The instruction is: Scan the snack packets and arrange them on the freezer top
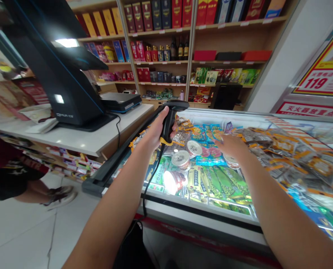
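My left hand (165,125) is wrapped round the black grip of a barcode scanner (170,123), whose head points right and whose cable hangs down past the chest freezer's front edge. To the right, my right hand (231,146) reaches over the freezer goods with its fingers stretched out. Under it a white-lidded ice cream cup (232,162) is partly covered; whether the hand touches it I cannot tell. Blue ice cream packets (208,158) lie by the fingertips, and a small purple packet (228,127) is just beyond. More lidded cups (181,158) lie between my hands.
Brown and orange packets (290,149) fill the freezer's right side; green packets (228,181) lie near its front. On the left, a counter (82,140) bears a black checkout terminal (71,86) and a scale (120,101). A person's legs (31,190) show at far left. Stocked shelves (161,33) stand behind.
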Motion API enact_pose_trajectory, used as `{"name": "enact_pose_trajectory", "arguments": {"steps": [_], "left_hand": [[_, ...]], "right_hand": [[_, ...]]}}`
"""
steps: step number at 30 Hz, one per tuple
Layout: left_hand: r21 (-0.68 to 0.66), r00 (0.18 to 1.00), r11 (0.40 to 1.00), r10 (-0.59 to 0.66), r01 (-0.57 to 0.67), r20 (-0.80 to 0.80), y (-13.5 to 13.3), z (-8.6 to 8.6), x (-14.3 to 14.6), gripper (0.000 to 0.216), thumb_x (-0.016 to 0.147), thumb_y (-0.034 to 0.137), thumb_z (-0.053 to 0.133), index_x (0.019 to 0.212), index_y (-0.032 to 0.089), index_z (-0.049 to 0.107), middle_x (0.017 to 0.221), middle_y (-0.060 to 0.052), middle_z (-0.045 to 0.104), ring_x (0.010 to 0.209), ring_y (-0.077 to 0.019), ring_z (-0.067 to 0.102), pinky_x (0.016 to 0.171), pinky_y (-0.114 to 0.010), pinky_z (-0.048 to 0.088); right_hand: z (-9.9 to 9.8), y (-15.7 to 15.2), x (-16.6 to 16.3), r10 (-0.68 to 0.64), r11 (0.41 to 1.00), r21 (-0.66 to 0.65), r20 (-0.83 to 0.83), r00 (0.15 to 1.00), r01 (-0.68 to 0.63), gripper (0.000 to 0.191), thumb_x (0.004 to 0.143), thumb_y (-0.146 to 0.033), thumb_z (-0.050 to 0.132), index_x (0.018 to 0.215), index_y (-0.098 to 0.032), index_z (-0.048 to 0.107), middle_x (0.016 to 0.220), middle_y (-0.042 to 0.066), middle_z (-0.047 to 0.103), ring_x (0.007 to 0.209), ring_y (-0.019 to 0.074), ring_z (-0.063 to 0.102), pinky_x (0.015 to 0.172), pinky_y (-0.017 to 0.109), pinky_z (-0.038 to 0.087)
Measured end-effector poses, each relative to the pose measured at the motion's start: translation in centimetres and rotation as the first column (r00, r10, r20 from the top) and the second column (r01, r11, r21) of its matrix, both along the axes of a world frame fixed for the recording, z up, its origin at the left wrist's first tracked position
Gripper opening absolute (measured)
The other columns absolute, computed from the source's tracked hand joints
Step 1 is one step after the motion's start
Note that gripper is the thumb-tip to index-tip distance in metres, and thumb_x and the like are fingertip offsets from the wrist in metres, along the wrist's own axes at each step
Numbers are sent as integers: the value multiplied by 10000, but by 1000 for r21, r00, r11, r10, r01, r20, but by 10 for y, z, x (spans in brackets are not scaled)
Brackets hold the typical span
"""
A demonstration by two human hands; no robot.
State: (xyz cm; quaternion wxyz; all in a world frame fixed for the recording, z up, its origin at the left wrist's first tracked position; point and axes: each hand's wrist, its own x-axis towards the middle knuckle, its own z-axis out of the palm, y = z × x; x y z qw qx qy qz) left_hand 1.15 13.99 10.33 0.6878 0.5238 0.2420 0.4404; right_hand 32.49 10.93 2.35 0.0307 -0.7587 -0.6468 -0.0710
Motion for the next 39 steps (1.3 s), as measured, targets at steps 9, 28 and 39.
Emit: {"name": "enact_pose_trajectory", "arguments": {"steps": [9,28,39], "left_hand": [[54,997,997,-56,53,59,-1,0,0,536,934,691,503,917,161,585,554,21,559,377,-84,519,360,-194,339],[33,997,999,-37,39,-65,-3,-4,5,554,893,739,513,818,191,548,552,18,535,387,-96,502,345,-204,317],[172,970,980,-57,99,-235,-8,-9,11,574,849,751,556,811,179,536,569,9,549,391,-96,489,361,-205,337]], "right_hand": [[-4,5,-54,185,956,220,70,980,-196,466,979,-311,478,1389,-131,604,1408,199,596,1355,364,504,1184,550,258],[-12,-6,-115,236,971,109,-255,938,-215,622,936,-669,524,1291,-162,586,1373,230,525,1377,451,405,1056,592,404],[18,-6,-85,401,878,474,-649,646,-68,414,788,-323,731,1144,-235,539,1070,77,685,1012,307,657,863,421,483]]}}
